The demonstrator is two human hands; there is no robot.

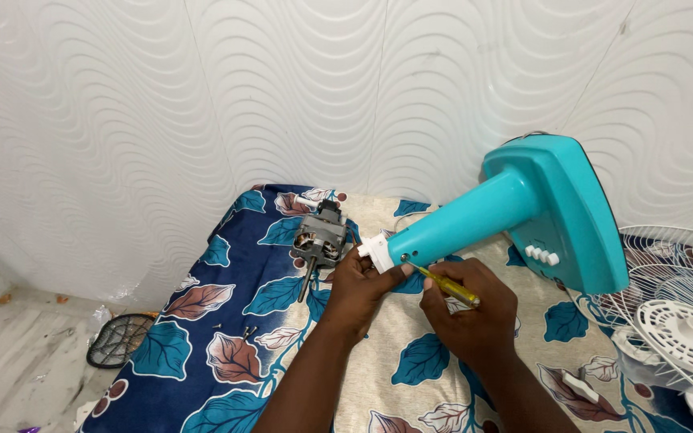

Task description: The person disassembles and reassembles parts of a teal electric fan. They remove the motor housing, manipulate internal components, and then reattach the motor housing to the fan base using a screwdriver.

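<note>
— Left hand (362,282) is wrapped round the narrow end of the teal fan stand (523,212), fingers clamped just behind the white neck piece (374,248). The stand lies tilted on the leaf-print cloth (234,321), its wide base up against the wavy white wall (202,96).

— And the right?

— Right hand (467,317) is closed on a yellow-handled screwdriver (447,286), tip set into the side of the column close to the neck.

— Heavy thing, that stand?

— I'd judge it light hollow plastic, stiff, with most of the weight in the base. Smooth and a bit slippery, so the grip near the neck looks right to me: it braces against the push of the driver.

— What's beside it?

— The bare fan motor (318,239), shaft pointing toward us, just left of the neck. Dense metal, I'd reckon. A few loose screws (246,330) lie on the cloth, and a white wire grille (683,313) sits far right.
</note>
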